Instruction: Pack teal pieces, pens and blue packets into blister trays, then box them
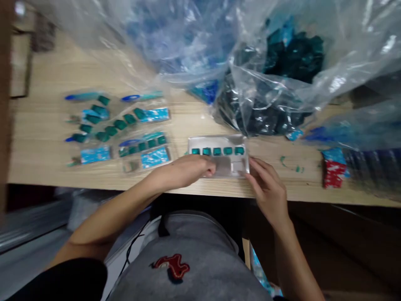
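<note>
Silver blister tray (pixel 219 144): thin, glossy moulded plastic, lying flat on a wooden table (pixel 40 146) between the two hands, with five teal pieces (pixel 217 151) in a row along its far half. It looks light and stiff but easily bent, and the teal pieces may slide; its long edges look the safest hold.

Left hand (pixel 181 172): fingers closed and curled over the tray's near edge, apparently gripping it, their tips blurred.

Right hand (pixel 267 188): fingers spread and curved, tips at the tray's right end; whether they pinch it cannot be told.

Beyond the tray: plastic bags (pixel 260 113) bulging with dark teal and blue pieces.

Left of the tray: blister packs (pixel 153 158) with blue and teal parts, laid out on the wood.

Right of the tray: small green scraps (pixel 290 165), then a red-and-blue packet (pixel 333 168).

Below the tray: a grey garment (pixel 188 259) with a red patch.
</note>
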### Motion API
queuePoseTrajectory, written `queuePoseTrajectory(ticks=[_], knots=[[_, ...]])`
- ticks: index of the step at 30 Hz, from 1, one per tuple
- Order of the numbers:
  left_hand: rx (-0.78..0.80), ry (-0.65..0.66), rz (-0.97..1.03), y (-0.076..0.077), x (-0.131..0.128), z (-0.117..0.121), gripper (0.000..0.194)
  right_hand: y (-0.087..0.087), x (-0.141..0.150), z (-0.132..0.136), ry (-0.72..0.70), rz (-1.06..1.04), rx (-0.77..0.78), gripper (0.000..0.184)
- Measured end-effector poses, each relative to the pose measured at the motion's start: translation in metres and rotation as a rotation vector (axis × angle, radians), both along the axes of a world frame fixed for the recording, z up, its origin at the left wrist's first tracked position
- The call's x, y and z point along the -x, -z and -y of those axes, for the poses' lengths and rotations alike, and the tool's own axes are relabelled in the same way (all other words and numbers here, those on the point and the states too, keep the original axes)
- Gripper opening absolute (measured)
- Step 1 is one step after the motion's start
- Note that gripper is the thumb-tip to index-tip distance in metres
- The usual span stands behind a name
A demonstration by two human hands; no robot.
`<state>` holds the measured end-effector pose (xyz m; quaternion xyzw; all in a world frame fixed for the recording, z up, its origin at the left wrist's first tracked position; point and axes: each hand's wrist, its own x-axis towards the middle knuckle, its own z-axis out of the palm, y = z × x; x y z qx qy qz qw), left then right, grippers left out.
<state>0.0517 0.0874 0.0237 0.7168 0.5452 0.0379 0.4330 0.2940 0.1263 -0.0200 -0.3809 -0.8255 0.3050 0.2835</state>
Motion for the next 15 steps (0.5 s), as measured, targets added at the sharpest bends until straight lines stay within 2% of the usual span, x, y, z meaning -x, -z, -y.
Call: queuePoseTrajectory(ticks=[2, 4, 7, 9, 12, 15], knots=[[0.040, 0.036, -0.080, -0.003, -0.004, 0.001, 0.025, 0.002, 0.001, 0.001, -0.011, -0.002, -0.026, 0.039], [-0.018, 0.063, -0.214, -0.004, -0.014, 0.006, 0.025, 0.004, 0.002, 0.001, -0.025, -0.006, -0.053, 0.041], [-0.282, 0.090, -0.462, 0.001, -0.037, 0.015, 0.025, 0.008, 0.003, 0.002, -0.042, -0.017, -0.103, 0.043], [-0.452, 0.104, -0.544, 0.006, -0.048, 0.021, 0.024, 0.009, 0.004, 0.004, -0.040, -0.016, -0.134, 0.046], [-0.748, 0.095, -0.503, 0.012, -0.047, 0.030, 0.025, 0.007, 0.004, 0.009, 0.039, 0.001, -0.177, 0.051], [-1.075, -0.038, -0.401, 0.007, -0.031, 0.040, 0.017, 0.002, 0.003, 0.021, 0.239, -0.054, -0.222, 0.045]])
